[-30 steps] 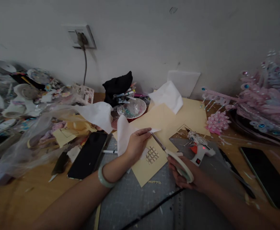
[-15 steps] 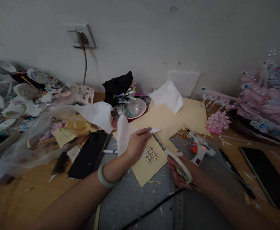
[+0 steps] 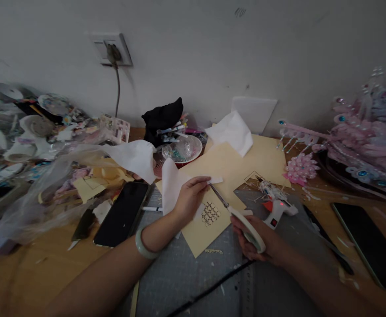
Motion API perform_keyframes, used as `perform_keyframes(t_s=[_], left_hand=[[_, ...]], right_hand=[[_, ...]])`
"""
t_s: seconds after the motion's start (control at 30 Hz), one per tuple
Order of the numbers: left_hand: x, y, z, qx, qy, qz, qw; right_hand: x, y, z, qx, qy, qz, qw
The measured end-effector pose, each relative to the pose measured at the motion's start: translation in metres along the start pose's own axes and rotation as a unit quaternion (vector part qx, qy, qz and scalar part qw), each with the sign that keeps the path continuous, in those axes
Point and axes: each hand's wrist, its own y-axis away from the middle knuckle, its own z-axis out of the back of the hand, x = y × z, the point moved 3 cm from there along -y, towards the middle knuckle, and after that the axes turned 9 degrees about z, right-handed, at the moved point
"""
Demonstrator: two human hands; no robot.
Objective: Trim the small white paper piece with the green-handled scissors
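My left hand, with a pale bangle at its wrist, pinches a small white strip between thumb and fingers. In my right hand is a pair of scissors with white handles. Their blade tips reach the near edge of the strip, close to my left fingertips; whether the blades are parted is hard to see. Beneath both hands lies a cream sheet with a dark scale-like drawing. A larger white piece stands curled behind my left hand.
A glue gun with a red light sits to the right on the grey cutting mat. Phones lie at left and right. A craft knife, a clear dish and pink beaded ornaments surround the work.
The white strip at my left fingertips has turned slightly, its end now looking blunter and broader. Both hands and the scissors stay nearly in place.
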Motion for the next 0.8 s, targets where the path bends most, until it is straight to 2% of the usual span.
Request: perform_keyframes(t_s=[0.2,0.67,0.8], left_hand=[[-0.001,0.001,-0.002,0.022,-0.040,0.007,0.999],[-0.002,-0.001,0.001,0.005,-0.010,0.011,1.000],[-0.003,0.001,0.000,-0.006,-0.014,0.022,1.000]], right_hand=[[0.000,0.000,-0.001,-0.006,-0.002,-0.002,1.000],[-0.004,0.000,0.008,0.011,-0.023,0.008,1.000],[-0.004,-0.002,0.015,0.045,-0.065,-0.016,0.997]])
